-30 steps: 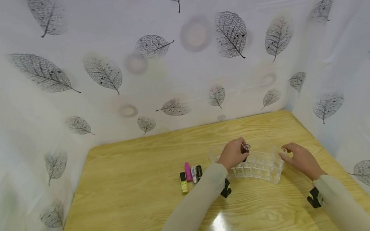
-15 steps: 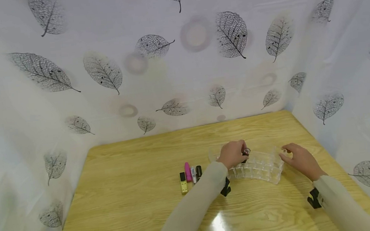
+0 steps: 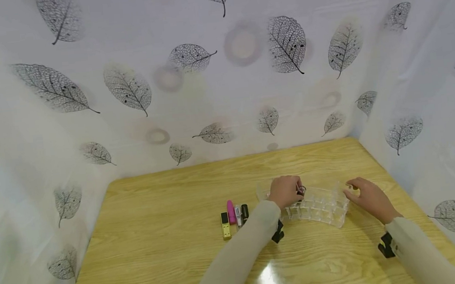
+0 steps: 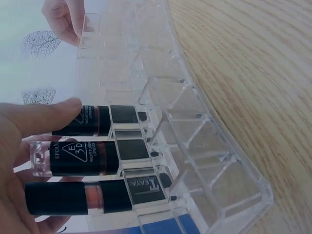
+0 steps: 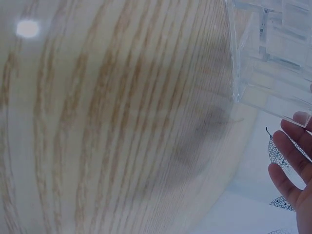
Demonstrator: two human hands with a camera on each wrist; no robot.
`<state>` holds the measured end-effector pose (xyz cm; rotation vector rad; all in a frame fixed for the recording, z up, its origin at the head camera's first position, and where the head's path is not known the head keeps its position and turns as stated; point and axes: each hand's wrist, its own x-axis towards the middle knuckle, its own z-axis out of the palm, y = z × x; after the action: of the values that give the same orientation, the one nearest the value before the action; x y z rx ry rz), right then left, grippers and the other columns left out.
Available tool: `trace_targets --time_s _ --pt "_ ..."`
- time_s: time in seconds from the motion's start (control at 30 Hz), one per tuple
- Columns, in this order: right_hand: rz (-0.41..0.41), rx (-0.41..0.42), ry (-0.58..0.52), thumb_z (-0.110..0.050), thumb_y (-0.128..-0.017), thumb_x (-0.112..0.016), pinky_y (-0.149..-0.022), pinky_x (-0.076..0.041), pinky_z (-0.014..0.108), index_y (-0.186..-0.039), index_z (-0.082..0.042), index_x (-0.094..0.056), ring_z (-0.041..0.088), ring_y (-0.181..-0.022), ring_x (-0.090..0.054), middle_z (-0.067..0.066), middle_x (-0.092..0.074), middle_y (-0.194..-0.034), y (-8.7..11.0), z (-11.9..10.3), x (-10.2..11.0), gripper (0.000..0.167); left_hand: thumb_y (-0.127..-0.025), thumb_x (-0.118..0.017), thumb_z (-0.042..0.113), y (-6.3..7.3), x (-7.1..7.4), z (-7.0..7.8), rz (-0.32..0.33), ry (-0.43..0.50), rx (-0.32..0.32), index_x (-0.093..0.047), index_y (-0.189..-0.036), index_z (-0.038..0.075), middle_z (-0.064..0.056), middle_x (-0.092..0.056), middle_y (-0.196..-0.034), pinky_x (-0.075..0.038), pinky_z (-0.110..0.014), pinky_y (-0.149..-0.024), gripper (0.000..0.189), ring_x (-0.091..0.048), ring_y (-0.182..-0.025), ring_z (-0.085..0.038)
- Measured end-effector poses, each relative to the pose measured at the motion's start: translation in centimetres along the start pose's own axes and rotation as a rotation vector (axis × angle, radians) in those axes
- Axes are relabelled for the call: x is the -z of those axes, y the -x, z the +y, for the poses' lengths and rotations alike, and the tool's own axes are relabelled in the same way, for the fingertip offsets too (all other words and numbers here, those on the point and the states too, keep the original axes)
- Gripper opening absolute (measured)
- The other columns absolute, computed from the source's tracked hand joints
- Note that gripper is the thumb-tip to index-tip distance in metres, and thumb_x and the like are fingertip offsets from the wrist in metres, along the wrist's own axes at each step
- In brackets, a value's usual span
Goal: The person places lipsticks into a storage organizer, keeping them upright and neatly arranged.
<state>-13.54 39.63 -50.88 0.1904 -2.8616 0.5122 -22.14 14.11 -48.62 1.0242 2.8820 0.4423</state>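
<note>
A clear lipstick organizer [image 3: 317, 204] with rows of square slots stands on the table. My left hand [image 3: 285, 191] pinches a black lipstick [image 4: 92, 122], whose dark base sits in a slot. Beside it stand another black lipstick with a clear top [image 4: 83, 157] and a longer black tube [image 4: 58, 197], both upright in neighbouring slots. A blue item [image 4: 170, 226] shows at the lower edge of the left wrist view. My right hand [image 3: 370, 197] holds the organizer's far right end wall between thumb and fingers. Some of its fingers extend loosely in the right wrist view.
Left of the organizer lie a yellow-and-black tube [image 3: 225, 226], a magenta tube [image 3: 230, 212], a silvery tube [image 3: 238, 215] and a black tube [image 3: 244, 211]. Leaf-patterned curtains [image 3: 144, 136] border the wooden table [image 3: 159, 240] at the back and sides.
My left hand has gone down with the black lipstick, which now sits lower in the organizer. My right hand stays at the organizer's right end.
</note>
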Motion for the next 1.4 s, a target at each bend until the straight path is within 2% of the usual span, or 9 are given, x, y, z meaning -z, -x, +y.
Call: trace_targets --time_s 0.27,0.57,0.7,0.8,0.97,1.13,1.27,1.4 --pt "-0.007 -0.012 -0.001 -0.013 -0.086 -0.066 -0.07 -0.049 0.052 -0.108 0.008 -0.061 0.036 -0.084 -0.06 0.024 -0.062 -0.099 0.0 0.1 -0.2 0.031 -0.075 -0.075 0.047 0.4 0.2 -0.1 -0.018 -0.073 -0.007 -0.065 -0.098 0.033 0.015 -0.065 -0.089 -0.047 -0.025 -0.07 0.029 -0.058 -0.079 -0.005" --pt "-0.012 -0.013 -0.005 -0.015 -0.087 -0.066 -0.07 -0.049 0.052 -0.109 0.007 -0.061 0.035 -0.084 -0.06 0.023 -0.063 -0.1 -0.1 0.1 -0.4 0.032 -0.08 -0.07 0.049 1.8 1.9 -1.4 -0.004 -0.035 -0.071 -0.061 -0.117 0.029 0.012 -0.064 -0.104 -0.049 -0.023 -0.078 0.043 -0.059 -0.092 -0.007" --pt "-0.007 -0.006 0.0 -0.014 -0.086 -0.066 -0.07 -0.049 0.051 -0.108 0.008 -0.062 0.035 -0.084 -0.06 0.023 -0.063 -0.099 -0.1 0.1 -0.2 0.031 -0.082 -0.069 0.044 3.0 3.0 -1.9 0.015 0.025 -0.117 -0.059 -0.122 0.026 0.009 -0.063 -0.107 -0.049 -0.022 -0.083 0.045 -0.058 -0.096 -0.007" --pt "-0.003 -0.002 0.001 -0.012 -0.085 -0.067 -0.07 -0.049 0.051 -0.107 0.008 -0.062 0.034 -0.083 -0.06 0.023 -0.063 -0.097 -0.1 0.0 -0.2 0.031 -0.085 -0.068 0.039 4.0 3.4 -2.2 0.075 0.065 -0.172 -0.058 -0.123 0.023 0.007 -0.063 -0.108 -0.048 -0.023 -0.087 0.042 -0.057 -0.098 -0.008" --pt "-0.006 -0.005 -0.001 -0.012 -0.085 -0.067 -0.07 -0.049 0.052 -0.107 0.009 -0.061 0.035 -0.083 -0.06 0.023 -0.063 -0.097 0.0 -0.1 -0.2 0.031 -0.088 -0.063 0.034 5.8 3.6 -3.1 0.236 0.047 -0.242 -0.059 -0.12 0.023 0.007 -0.063 -0.106 -0.048 -0.023 -0.089 0.034 -0.058 -0.099 -0.008" --pt "-0.013 -0.016 -0.004 -0.012 -0.086 -0.066 -0.07 -0.049 0.052 -0.108 0.009 -0.061 0.035 -0.083 -0.06 0.024 -0.062 -0.098 0.0 -0.1 -0.3 0.032 -0.085 -0.064 0.026 8.1 4.5 -4.1 0.352 0.074 -0.228 -0.062 -0.113 0.021 0.007 -0.064 -0.107 -0.048 -0.026 -0.091 0.029 -0.058 -0.101 -0.01" --pt "-0.003 -0.014 -0.005 -0.012 -0.085 -0.067 -0.07 -0.048 0.052 -0.107 0.01 -0.061 0.035 -0.083 -0.059 0.024 -0.062 -0.099 0.1 -0.1 -0.3 0.032 -0.084 -0.066 0.024 9.8 5.2 -5.0 0.408 0.122 -0.196 -0.064 -0.11 0.018 0.006 -0.065 -0.106 -0.049 -0.028 -0.092 0.027 -0.059 -0.102 -0.011" --pt "0.005 -0.012 -0.004 -0.013 -0.085 -0.067 -0.069 -0.048 0.052 -0.107 0.01 -0.061 0.035 -0.083 -0.059 0.025 -0.062 -0.098 0.1 -0.1 -0.2 0.032 -0.083 -0.069 0.024 11.4 5.3 -6.4 0.445 0.145 -0.131 -0.063 -0.11 0.018 0.005 -0.065 -0.103 -0.051 -0.03 -0.088 0.029 -0.06 -0.098 -0.011"
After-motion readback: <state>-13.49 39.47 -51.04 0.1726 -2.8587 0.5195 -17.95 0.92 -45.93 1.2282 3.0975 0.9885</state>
